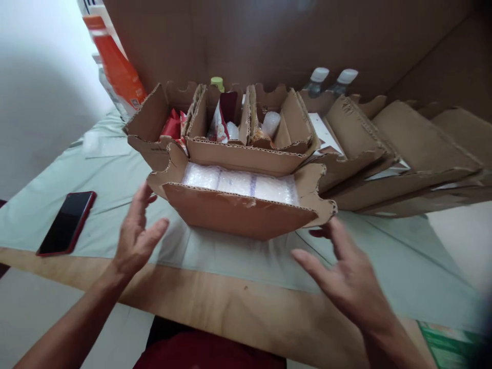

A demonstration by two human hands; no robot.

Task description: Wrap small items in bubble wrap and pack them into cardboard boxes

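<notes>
A cardboard box (230,212) with a cut, open top stands on the cloth in front of me. Packages in bubble wrap (236,183) lie side by side inside it. My left hand (140,233) is at the box's left end, its thumb and fingers apart, the fingertips close to the cardboard. At the right end is my right hand (340,264), thumb spread away from the fingers, which reach up to the box's corner. Whether either hand's fingertips touch the box is hard to tell. Neither hand grips anything.
Behind stand more open cardboard boxes (246,154) holding red packets (172,125) and wrapped items. Further boxes (423,136) lean at the right. An orange bottle (119,66) is at the back left, a phone (67,223) on the cloth (111,187). A large cardboard panel (261,41) rises behind.
</notes>
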